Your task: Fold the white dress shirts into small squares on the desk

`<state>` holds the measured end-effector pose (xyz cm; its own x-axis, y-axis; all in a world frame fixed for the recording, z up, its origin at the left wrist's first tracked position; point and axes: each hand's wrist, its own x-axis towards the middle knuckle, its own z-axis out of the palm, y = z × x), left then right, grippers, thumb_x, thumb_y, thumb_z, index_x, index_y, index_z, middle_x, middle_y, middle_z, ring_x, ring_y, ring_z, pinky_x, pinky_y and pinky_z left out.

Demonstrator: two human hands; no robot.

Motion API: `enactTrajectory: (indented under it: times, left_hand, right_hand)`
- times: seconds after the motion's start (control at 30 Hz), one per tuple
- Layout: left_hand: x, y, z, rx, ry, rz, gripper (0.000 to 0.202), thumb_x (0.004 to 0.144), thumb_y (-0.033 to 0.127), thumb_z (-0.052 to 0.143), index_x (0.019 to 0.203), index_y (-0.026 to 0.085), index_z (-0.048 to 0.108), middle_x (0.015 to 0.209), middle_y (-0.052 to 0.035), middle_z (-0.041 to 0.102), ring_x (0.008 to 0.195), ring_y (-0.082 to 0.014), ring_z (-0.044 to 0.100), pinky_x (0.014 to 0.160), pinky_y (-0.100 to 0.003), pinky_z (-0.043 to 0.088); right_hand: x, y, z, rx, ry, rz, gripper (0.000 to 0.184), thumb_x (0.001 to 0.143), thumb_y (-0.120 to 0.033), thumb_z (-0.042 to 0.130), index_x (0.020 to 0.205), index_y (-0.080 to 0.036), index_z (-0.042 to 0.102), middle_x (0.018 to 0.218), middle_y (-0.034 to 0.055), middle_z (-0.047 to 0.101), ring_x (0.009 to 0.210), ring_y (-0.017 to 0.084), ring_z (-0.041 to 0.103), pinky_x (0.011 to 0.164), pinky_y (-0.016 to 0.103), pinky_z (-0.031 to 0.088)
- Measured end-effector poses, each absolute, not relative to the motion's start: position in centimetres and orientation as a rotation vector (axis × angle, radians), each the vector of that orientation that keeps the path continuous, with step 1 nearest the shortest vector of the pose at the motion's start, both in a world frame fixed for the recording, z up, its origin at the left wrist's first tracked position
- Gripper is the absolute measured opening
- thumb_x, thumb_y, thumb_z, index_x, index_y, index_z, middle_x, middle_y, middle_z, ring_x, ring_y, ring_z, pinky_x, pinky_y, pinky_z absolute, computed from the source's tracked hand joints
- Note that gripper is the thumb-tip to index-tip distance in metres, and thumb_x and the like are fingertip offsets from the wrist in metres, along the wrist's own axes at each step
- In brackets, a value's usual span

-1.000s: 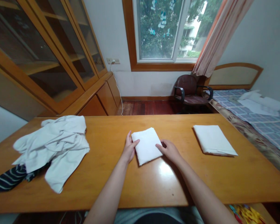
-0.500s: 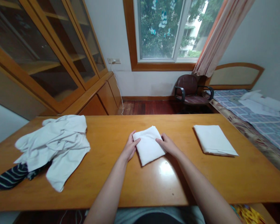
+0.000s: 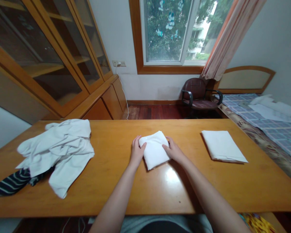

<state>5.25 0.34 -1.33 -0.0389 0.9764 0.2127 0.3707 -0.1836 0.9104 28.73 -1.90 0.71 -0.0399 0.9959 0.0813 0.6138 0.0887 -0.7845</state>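
Observation:
A white cloth folded into a thick square (image 3: 155,152) is held between my two hands over the middle of the table. My left hand (image 3: 137,150) grips its left edge, thumb on top and fingers around the side. On the opposite edge, my right hand (image 3: 173,149) holds it the same way, its thumb pressed on the upper face and its fingertips mostly hidden. Further right lies another neatly folded white cloth (image 3: 223,145), flat on the table. A loose heap of white cloth (image 3: 60,149) rests at the left, with a dark striped cloth (image 3: 12,183) sticking out beneath it.
The wooden table (image 3: 106,191) spans the view. Behind it stand a glass-door cabinet (image 3: 87,87) on the left and a dark red armchair (image 3: 196,94) below the window. A bed (image 3: 262,119) is at the right. Something yellow (image 3: 259,223) shows below the near right table edge.
My left hand has shifted slightly up and right along the folded cloth's edge. The cloth's near corner has moved up a little; my right hand keeps its grip.

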Motion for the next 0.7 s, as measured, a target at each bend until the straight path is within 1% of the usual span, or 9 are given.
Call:
enactTrajectory:
  times: [0.07,0.1,0.17,0.23,0.3,0.4,0.5,0.57,0.7]
  left_hand:
    - [5.6,-0.5,-0.1,1.837,1.565,1.232,0.045,0.091,0.028,0.057,0.135,0.022,0.053,0.153,-0.0139,0.039,0.145,-0.0303,0.035,0.119,-0.051,0.031]
    - [6.0,-1.1,0.5,1.954,1.59,1.215,0.043,0.092,0.026,0.055,0.134,0.022,0.054,0.154,-0.0132,0.039,0.147,-0.0304,0.031,0.121,-0.052,0.028]
    - [6.8,-2.4,1.8,2.206,1.569,1.087,0.042,0.094,0.025,0.049,0.136,0.021,0.055,0.153,-0.0122,0.044,0.149,-0.03,0.028,0.122,-0.054,0.025]
    - [7.9,-3.7,2.5,2.387,1.57,0.906,0.044,0.096,0.027,0.047,0.139,0.019,0.053,0.152,-0.0125,0.046,0.149,-0.0304,0.028,0.122,-0.056,0.024]
    - [8.8,-4.8,2.5,2.482,1.616,0.728,0.049,0.097,0.03,0.045,0.143,0.014,0.048,0.155,-0.0147,0.043,0.149,-0.0313,0.028,0.121,-0.057,0.024]
    - [9.4,-5.5,1.9,2.549,1.68,0.577,0.056,0.098,0.032,0.041,0.148,0.009,0.041,0.157,-0.0176,0.038,0.15,-0.0313,0.026,0.122,-0.057,0.022]
    - [9.2,-5.5,1.2,2.586,1.667,0.571,0.058,0.099,0.035,0.039,0.151,0.01,0.037,0.158,-0.0171,0.036,0.151,-0.0297,0.024,0.123,-0.056,0.018]
    - [9.0,-5.2,1.0,2.579,1.64,0.58,0.059,0.099,0.036,0.039,0.152,0.011,0.036,0.159,-0.0167,0.036,0.151,-0.0293,0.023,0.123,-0.055,0.017]
    - [8.5,-4.5,0.8,2.478,1.618,0.595,0.059,0.099,0.038,0.04,0.153,0.013,0.036,0.16,-0.0159,0.034,0.151,-0.0302,0.024,0.123,-0.056,0.015]
  right_hand:
    - [28.6,-2.2,1.2,-1.614,-1.814,0.571,0.048,0.088,-0.027,0.055,0.135,-0.016,0.05,0.121,0.0151,0.063,0.111,0.027,0.06,0.099,0.043,0.048]
    - [28.5,-2.2,1.6,-1.622,-1.856,0.466,0.048,0.088,-0.024,0.055,0.135,-0.016,0.052,0.121,0.0157,0.062,0.112,0.028,0.059,0.101,0.044,0.047]
    - [28.2,-2.0,2.5,-1.598,-1.941,0.284,0.047,0.088,-0.019,0.054,0.135,-0.017,0.056,0.122,0.0167,0.062,0.113,0.029,0.059,0.102,0.045,0.047]
    - [27.7,-1.4,3.3,-1.504,-2.043,0.188,0.044,0.091,-0.016,0.05,0.134,-0.019,0.059,0.129,0.0163,0.061,0.118,0.028,0.057,0.104,0.044,0.046]
    - [27.0,-0.6,3.6,-1.397,-2.168,0.184,0.042,0.096,-0.019,0.045,0.135,-0.019,0.06,0.139,0.0141,0.058,0.129,0.028,0.051,0.111,0.044,0.041]
    - [26.1,0.5,3.2,-1.364,-2.319,0.272,0.045,0.102,-0.03,0.04,0.142,-0.016,0.054,0.149,0.0122,0.051,0.143,0.028,0.039,0.118,0.048,0.032]
    - [25.9,1.0,2.4,-1.446,-2.366,0.377,0.052,0.103,-0.039,0.035,0.149,-0.017,0.046,0.156,0.0102,0.042,0.148,0.028,0.03,0.12,0.05,0.028]
    - [26.0,1.1,2.2,-1.502,-2.365,0.431,0.054,0.104,-0.042,0.032,0.151,-0.018,0.041,0.159,0.0086,0.037,0.15,0.027,0.026,0.12,0.05,0.026]
    - [26.4,1.1,2.0,-1.556,-2.344,0.492,0.057,0.104,-0.043,0.028,0.154,-0.018,0.037,0.161,0.0077,0.032,0.151,0.027,0.022,0.12,0.051,0.023]
